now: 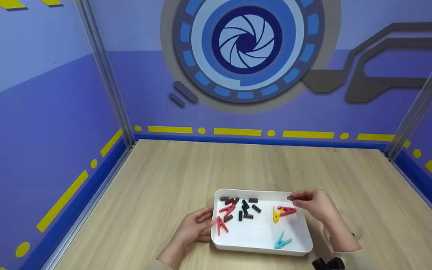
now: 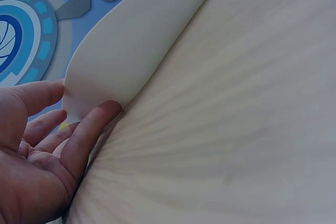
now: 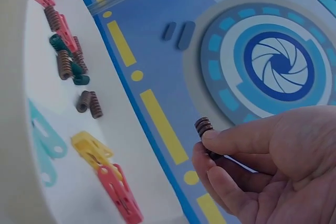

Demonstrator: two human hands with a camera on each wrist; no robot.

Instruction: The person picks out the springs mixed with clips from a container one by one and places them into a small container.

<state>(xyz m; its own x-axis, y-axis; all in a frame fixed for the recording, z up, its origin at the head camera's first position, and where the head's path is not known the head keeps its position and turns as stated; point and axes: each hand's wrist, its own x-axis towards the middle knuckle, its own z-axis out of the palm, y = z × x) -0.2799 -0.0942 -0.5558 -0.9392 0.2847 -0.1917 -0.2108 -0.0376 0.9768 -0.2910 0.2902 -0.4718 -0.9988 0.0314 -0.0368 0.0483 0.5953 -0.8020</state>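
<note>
A white tray (image 1: 253,240) holds small brown and dark ribbed cylinders, mostly at its back left, with several plastic clips among and beside them. My left hand (image 1: 191,228) rests against the tray's left wall, its fingertips at the rim and side. In the left wrist view, the fingers of my left hand (image 2: 52,145) lie extended along the pale wall. Over the tray's back right corner, my right hand (image 1: 315,204) pinches one brown ribbed cylinder (image 3: 203,125) between thumb and fingers. Below that hand lie a yellow clip (image 1: 277,215) and a red clip (image 1: 287,211).
A light blue clip (image 1: 282,242) lies near the tray's front right. Under my right forearm, partly hidden, stands a clear round container (image 1: 354,225). The wooden table (image 1: 156,176) is bordered by blue panels (image 1: 141,90) at the back and sides.
</note>
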